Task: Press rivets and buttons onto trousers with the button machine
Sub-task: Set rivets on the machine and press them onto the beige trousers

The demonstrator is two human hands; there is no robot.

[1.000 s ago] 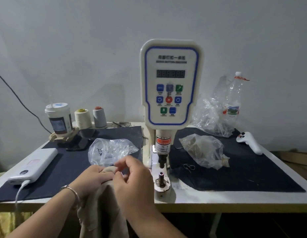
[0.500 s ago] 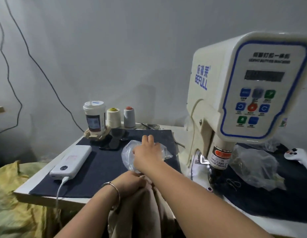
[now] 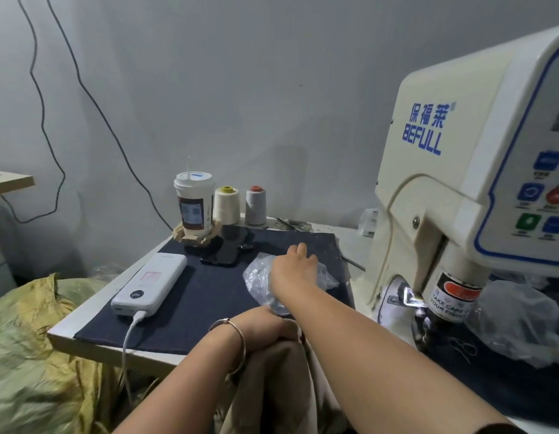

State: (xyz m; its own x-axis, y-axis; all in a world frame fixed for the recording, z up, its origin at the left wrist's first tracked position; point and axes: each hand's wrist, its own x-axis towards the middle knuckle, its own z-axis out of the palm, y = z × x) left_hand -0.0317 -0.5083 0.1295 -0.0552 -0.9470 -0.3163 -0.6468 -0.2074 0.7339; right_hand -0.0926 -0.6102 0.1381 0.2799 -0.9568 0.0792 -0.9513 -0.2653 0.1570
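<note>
Sacking, yellow-green and crumpled, fills the low left of my view, below the edge of the surface. On the dark cloth mat I see a white power bank with a white cable plugged into its near end and hanging over the edge. Behind it stands a paper cup with a lid and straw, set in a tan holder, then a cream thread cone and a grey thread cone side by side by the wall; a black phone lies flat in front of them. My left hand, a bangle on its wrist, grips the bunched top of the beige trousers, which hang down from the near edge of the surface, fingers curled into the cloth. My right hand reaches across above it and rests on a clear plastic bag on the mat; its fingertips are hidden from me, so I cannot tell whether that grip is apart or pinching. To the right stands the cream button machine, marked BEFULL, its press head low over the surface, well apart from the trousers. A second clear bag lies behind the head.
</note>
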